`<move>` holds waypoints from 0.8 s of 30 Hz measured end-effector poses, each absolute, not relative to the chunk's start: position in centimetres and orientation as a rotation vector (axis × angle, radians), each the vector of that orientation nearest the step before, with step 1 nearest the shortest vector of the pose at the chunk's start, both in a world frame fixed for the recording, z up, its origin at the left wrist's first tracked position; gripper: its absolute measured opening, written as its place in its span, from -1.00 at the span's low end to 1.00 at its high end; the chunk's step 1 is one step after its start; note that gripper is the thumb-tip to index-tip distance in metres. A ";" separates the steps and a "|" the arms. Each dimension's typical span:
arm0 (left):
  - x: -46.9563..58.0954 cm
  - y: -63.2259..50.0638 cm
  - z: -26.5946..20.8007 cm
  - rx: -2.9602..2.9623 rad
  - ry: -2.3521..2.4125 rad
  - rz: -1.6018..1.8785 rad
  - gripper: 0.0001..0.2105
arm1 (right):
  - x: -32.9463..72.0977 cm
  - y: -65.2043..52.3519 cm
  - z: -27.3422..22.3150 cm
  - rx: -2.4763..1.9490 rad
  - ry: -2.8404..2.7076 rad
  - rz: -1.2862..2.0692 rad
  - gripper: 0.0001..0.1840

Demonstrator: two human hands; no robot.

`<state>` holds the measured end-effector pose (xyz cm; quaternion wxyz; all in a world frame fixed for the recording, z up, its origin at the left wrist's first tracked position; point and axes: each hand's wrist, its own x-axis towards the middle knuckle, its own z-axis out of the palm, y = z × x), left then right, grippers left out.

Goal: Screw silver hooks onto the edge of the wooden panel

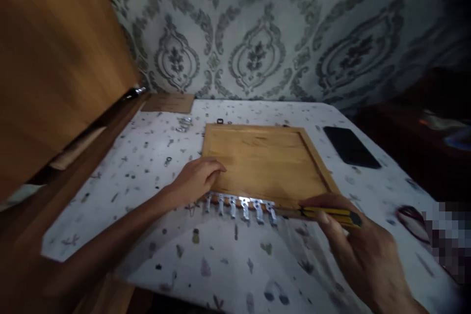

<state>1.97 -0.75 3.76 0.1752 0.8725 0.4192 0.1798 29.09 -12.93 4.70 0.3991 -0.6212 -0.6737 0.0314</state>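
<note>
A shallow wooden tray-like board with a raised rim [257,157] lies on the table. Along its near edge runs a metal strip with several hanging hooks [245,208]. My left hand [198,176] grips the board's left side near the front corner, its fingers bent over the rim. In my right hand [368,250], closed near the front right corner, is a yellow and black screwdriver [331,214]. It points left toward the strip's right end; its tip is too blurred to make out.
Small metal pieces [184,124] and a brown cardboard piece [168,103] lie at the back left. A black phone [351,147] is on the right, with a dark looped object [414,223] nearer. A large wooden panel [62,59] rises at left. Patterned wallpaper [257,54] backs the table.
</note>
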 end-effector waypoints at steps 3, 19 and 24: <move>-1.8 0.7 3.2 2.435 1.443 0.525 -0.75 | 28.7 -13.0 4.5 -1.605 -1.650 0.099 -0.62; -9.3 7.9 1.5 2.226 2.023 0.472 -0.69 | 28.1 -13.2 4.3 -1.633 -1.613 0.020 -0.65; -8.8 7.4 1.9 2.282 2.027 0.412 -0.69 | 28.4 -13.2 4.2 -1.558 -1.666 0.033 -0.71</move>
